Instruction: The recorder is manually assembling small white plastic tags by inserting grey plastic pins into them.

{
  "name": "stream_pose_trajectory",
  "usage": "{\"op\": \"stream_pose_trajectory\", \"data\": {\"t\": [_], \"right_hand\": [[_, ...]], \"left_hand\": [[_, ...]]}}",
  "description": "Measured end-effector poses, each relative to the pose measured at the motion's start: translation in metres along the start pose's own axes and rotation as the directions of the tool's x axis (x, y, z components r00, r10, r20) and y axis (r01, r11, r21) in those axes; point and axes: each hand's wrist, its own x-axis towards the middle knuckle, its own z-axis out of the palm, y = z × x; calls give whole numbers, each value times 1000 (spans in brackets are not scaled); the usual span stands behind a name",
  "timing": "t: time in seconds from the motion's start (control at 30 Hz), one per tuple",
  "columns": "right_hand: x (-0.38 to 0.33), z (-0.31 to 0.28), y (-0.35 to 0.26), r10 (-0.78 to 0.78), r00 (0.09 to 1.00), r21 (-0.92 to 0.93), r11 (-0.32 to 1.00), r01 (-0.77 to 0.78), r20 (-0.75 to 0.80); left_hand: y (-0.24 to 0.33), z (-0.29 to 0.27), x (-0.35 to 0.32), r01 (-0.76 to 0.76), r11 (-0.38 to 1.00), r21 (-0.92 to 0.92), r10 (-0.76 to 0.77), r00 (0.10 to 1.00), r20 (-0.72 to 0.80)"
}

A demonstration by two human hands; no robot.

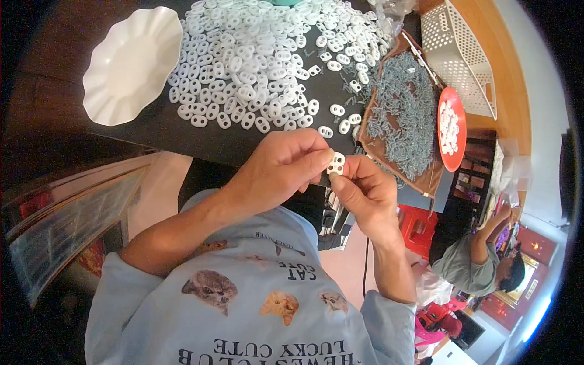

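White four-holed piece point(335, 163), perhaps two joined, sits pinched by the left hand point(283, 165) and right hand point(367, 196) near the black table point(182, 143). Fitting or checking seems in hand, next calling for steady pressure; beyond lies a heap of two-holed pieces point(243, 61).

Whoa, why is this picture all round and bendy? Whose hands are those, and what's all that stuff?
There's no robot here, just a person's bare hands. A wide fisheye camera worn on the person's head looks down, and its lens makes straight edges bend. The left hand and right hand pinch a small white piece with holes between them. On the dark table lies a big spread of little white ovals, with a wavy-edged white dish on the left. Toward the right are a heap of grey bits and a red dish holding white pieces.
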Motion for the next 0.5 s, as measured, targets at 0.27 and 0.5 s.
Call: {"op": "stream_pose_trajectory", "data": {"t": [0.27, 0.5], "right_hand": [[3, -2, -3, 60, 998, 73, 995, -62, 38], [5, -1, 3, 45, 998, 103, 994, -48, 37]], "left_hand": [[1, -2, 1, -7, 1000, -5, 7, 1000, 26], [4, -5, 2, 12, 999, 32, -13, 998, 57]]}}
